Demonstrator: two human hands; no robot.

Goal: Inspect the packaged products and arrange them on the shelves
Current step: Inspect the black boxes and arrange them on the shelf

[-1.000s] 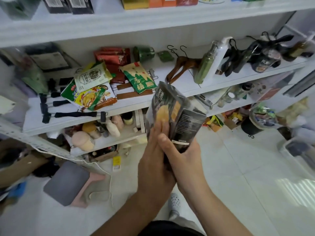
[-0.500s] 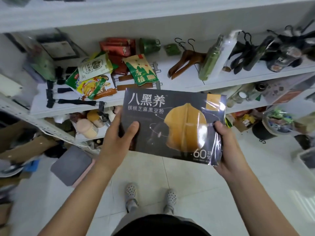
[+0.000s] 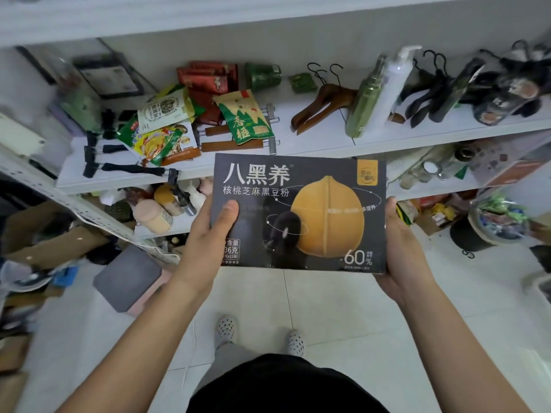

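Dark box (image 3: 298,213) now raised level, hands, left (image 3: 208,242), right (image 3: 402,251), gripping its side edges, front face showing.

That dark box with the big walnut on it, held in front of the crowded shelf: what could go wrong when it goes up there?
The middle shelf is already crowded, so sliding the dark box in could nudge the snack pouches or topple the leaning green bottle. The left hand and right hand hold only the box's side edges; that grip might slip while reaching.
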